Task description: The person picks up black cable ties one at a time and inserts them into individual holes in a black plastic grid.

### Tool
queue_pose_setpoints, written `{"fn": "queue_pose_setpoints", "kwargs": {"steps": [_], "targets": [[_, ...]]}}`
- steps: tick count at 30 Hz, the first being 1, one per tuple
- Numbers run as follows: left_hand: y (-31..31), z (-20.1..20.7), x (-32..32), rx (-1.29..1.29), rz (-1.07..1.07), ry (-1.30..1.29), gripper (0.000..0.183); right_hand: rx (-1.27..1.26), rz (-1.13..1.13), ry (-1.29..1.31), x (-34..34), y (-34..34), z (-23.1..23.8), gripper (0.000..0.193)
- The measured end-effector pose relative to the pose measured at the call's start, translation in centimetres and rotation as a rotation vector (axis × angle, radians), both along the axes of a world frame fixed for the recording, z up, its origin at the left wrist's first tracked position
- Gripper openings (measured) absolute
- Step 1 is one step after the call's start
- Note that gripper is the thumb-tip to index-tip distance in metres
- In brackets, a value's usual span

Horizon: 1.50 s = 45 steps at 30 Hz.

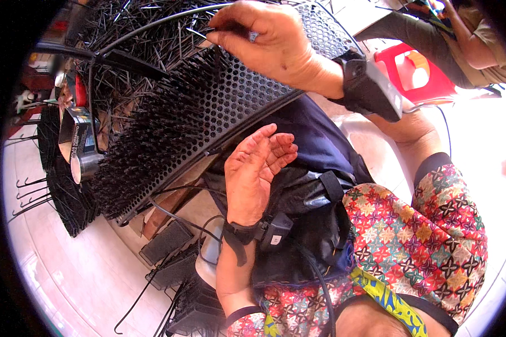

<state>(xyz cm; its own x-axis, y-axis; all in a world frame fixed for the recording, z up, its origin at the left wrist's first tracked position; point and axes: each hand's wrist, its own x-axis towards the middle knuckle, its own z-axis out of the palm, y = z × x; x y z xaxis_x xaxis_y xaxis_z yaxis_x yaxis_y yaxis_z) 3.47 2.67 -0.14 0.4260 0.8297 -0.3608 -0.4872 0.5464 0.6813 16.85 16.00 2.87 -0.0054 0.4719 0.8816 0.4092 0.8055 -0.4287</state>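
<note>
1. Far left, hooked wires (33,196) stick out from a black bristly piece (67,188) on a pale, glossy floor (39,253)
2. A small box (83,130) carries white printed lettering, turned sideways on its dark side; a metal cylinder (85,167) sits just beside it
3. A loose heap of thin dark strips (126,28) spreads behind the work, toward the top
4. A black perforated board (244,92) slants from lower left to upper right before the person – black bristles (146,140) crowd its left part, while bare round holes show further right
5. The left hand (258,160) is raised near the board's lower edge, above dark cloth, its fingers bent loosely and apart, holding nothing; its black wrist unit (276,230) bears a white label, too small to read
6. The right hand (267,42) reaches over the board, thumb and forefinger close together by a thin shiny strip (195,32) – I cannot tell whether they clamp it
7. At right, a red plastic seat (383,59) stands near another person (480,53), seen at the upper edge
</note>
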Motion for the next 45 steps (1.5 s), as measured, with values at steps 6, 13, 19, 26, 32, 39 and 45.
{"fn": "queue_pose_setpoints", "kwargs": {"steps": [6,13,19,26,32,39,45], "targets": [[-0.1,-0.2,-0.5,-0.006,0.014,0.015,0.034,0.087,0.04,-0.167,-1.2,0.0,-1.0,0.013],[0.0,-0.4,-0.5,-0.02,0.016,-0.02,0.033,-0.106,0.003,-0.694,-1.6,-1.0,-0.9,0.019],[0.0,1.4,-0.7,-0.016,0.036,0.052,0.033,-0.15,0.031,-0.796,-1.3,-2.1,0.2,0.017],[1.3,5.7,-1.5,0.195,0.033,0.224,0.028,0.001,-0.059,-0.404,3.8,-1.3,1.1,0.014],[4.7,10.0,-1.4,0.405,0.023,0.425,0.026,-0.327,-0.224,-0.177,11.5,0.9,-1.7,0.007],[8.6,14.6,1.0,0.469,-0.008,0.532,0.024,-0.385,-0.417,-0.174,16.1,2.7,-6.6,0.007],[13.5,16.1,2.0,0.792,-0.101,0.795,0.026,-0.446,-0.596,-0.165,17.6,3.5,-8.5,0.008]]}}
